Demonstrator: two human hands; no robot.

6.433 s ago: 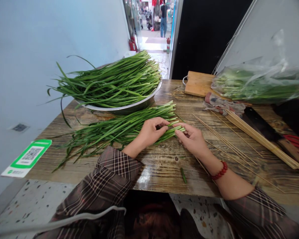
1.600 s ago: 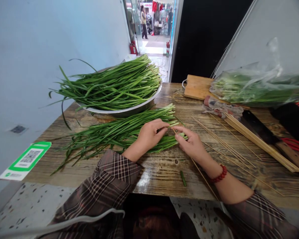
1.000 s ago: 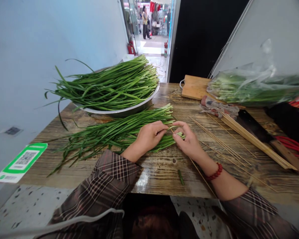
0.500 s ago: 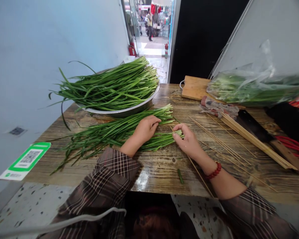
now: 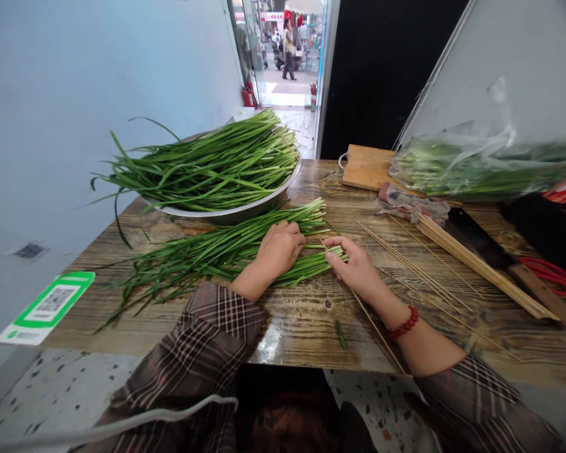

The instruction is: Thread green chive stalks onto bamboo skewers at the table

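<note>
Green garlic chives (image 5: 202, 248) lie in a loose pile on the wooden table, pale stem ends to the right. Over the stems rests my left hand (image 5: 282, 247), its fingers curled down and closed on some chives; the fingertips are hidden. My right hand (image 5: 356, 267) pinches a thin bamboo skewer (image 5: 375, 327) between thumb and fingers. That skewer slants from the table's front edge up to the fingertips, beside the pale ends of a small row of chives (image 5: 311, 267). Whether its tip pierces a stem I cannot tell.
A metal basin (image 5: 245, 212) heaped with chives stands behind the pile. To the right lie loose skewers (image 5: 415, 267), a skewer bundle (image 5: 481, 264), a cleaver (image 5: 481, 239), red-handled scissors (image 5: 547, 272), a cutting board (image 5: 368, 167) and a plastic bag of greens (image 5: 481, 167).
My left hand has turned slightly, with its knuckles higher and its fingers curled further down on the chives. My right hand has barely moved and keeps its pinch on the skewer.
</note>
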